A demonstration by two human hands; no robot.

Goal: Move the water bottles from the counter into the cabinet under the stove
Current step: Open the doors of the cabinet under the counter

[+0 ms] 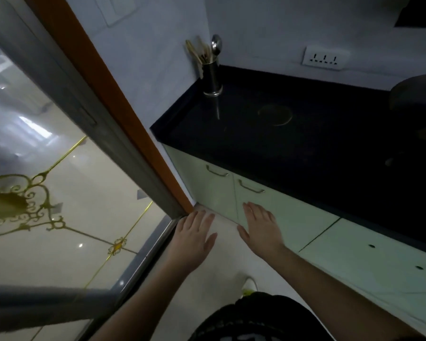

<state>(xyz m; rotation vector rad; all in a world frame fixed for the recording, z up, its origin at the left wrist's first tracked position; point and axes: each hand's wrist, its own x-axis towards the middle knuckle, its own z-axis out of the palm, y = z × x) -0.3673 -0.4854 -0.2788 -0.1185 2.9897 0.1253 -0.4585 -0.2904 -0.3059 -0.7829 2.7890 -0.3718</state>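
Water bottles are nowhere to be seen from here; where they stand I cannot tell. The counter (293,134), dark and glossy, runs from the corner toward the right, and the pale green cabinet doors (263,207) beneath it are shut, two of them with curved metal handles (251,187). Both hands are held out low in front of those doors, palms down. The left hand (194,239) hangs over the pale floor (221,262) near the foot of the door frame, fingers stretched flat and slightly spread, holding nothing. The right hand (262,227) is just beside it, in front of the lower part of the second door, fingers likewise straight and loosely apart, empty; whether it touches the door I cannot tell. On the counter's far corner stands a steel cup (212,78) full of spoons and wooden utensils, close against the wall. A faint round mark (276,115) shows on the counter surface nearby. At the right edge sits a dark pan (416,94), partly cut off. A white socket strip (325,57) is fixed to the wall above the counter. To the left, a sliding glass door (59,193) with a grey and orange frame shows a gold pattern.
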